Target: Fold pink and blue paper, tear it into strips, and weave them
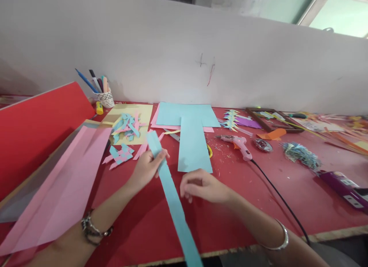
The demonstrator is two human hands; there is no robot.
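Hands (148, 166), blue strip (173, 200), purple block (330, 179), illegible label (347, 181)

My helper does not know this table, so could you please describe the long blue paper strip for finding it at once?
Find the red table, then the left hand with the dark bracelets. It holds a long, narrow, light-blue paper strip slanting down to the picture's bottom edge. Unlike the two light-blue sheets beyond, which are much wider, this strip is held.

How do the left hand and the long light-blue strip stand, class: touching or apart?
Touching: the head view shows the left hand gripping the light-blue strip near its far end.
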